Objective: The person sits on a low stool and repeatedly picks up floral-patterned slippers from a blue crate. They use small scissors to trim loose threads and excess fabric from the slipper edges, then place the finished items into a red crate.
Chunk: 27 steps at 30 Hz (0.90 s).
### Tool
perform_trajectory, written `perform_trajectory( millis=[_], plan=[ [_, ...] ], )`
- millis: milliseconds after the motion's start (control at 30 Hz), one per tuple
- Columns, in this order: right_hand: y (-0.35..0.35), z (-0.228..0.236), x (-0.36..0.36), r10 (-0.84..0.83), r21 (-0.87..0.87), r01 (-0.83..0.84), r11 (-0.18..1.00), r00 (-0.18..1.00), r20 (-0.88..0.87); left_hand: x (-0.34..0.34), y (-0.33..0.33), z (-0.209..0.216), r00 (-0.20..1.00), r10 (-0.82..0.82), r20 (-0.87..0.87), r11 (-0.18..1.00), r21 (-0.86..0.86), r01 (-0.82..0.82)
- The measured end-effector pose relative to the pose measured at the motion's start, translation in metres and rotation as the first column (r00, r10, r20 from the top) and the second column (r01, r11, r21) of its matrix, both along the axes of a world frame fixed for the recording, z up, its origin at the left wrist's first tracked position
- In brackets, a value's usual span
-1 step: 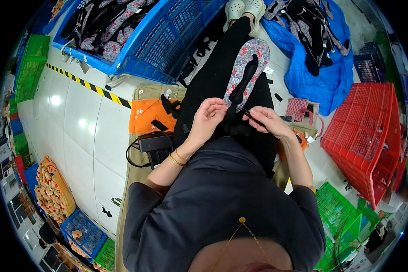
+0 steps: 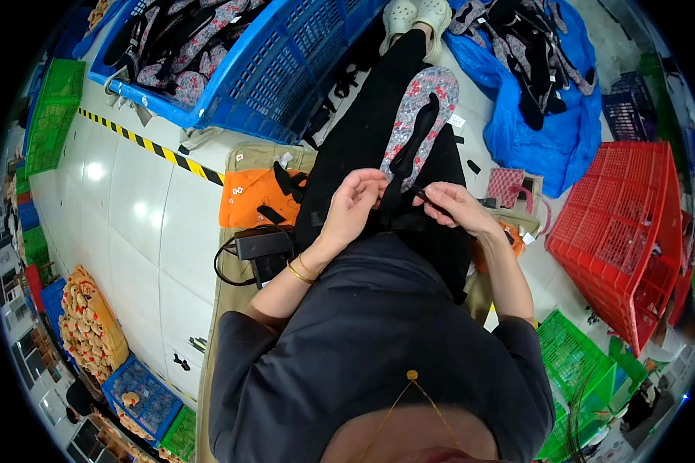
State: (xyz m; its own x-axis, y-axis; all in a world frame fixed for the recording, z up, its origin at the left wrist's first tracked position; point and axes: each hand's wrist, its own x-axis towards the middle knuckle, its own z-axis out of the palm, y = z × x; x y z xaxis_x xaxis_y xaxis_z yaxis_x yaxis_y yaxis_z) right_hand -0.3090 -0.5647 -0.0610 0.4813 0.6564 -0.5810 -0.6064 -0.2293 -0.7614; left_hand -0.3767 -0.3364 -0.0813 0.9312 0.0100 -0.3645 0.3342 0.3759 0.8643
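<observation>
A long slipper (image 2: 443, 86), grey with red flowers and a narrow black opening, lies across my black-trousered legs with its near end toward my body. The fingers of my left hand (image 2: 357, 202) are closed at the left of that near end, pinching its edge. On the other side my right hand (image 2: 457, 207) is closed around a thin dark tool (image 2: 432, 201), its tip touching or almost touching the slipper's near end. I cannot make out the kind of tool. Black fabric hangs between the two hands, hard to tell from my trousers.
Many similar slippers fill a blue crate (image 2: 278, 69) at the far left and lie on a blue plastic sheet (image 2: 510, 147) at the far right. An orange cloth (image 2: 247, 204) with black scraps and a black box (image 2: 259, 245) are by my left arm. A red crate (image 2: 606, 220) stands right.
</observation>
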Motion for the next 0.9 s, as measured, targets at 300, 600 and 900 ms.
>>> perform_trajectory(
  millis=[300,600,900],
  plan=[
    [0.007,0.003,0.012,0.085,0.022,-0.084,0.996,0.996,-0.006,0.003,-0.005,0.004,0.979,-0.202,0.030,0.916,0.360,0.178],
    [0.027,0.004,0.027,0.085,0.006,-0.085,0.996,0.990,-0.112,0.000,-0.001,-0.001,0.979,-0.205,0.017,0.959,0.205,0.197],
    [0.036,0.007,0.034,0.079,-0.061,-0.094,0.994,0.975,-0.207,0.004,0.003,-0.010,0.975,-0.221,-0.001,0.971,0.089,0.220]
  ],
)
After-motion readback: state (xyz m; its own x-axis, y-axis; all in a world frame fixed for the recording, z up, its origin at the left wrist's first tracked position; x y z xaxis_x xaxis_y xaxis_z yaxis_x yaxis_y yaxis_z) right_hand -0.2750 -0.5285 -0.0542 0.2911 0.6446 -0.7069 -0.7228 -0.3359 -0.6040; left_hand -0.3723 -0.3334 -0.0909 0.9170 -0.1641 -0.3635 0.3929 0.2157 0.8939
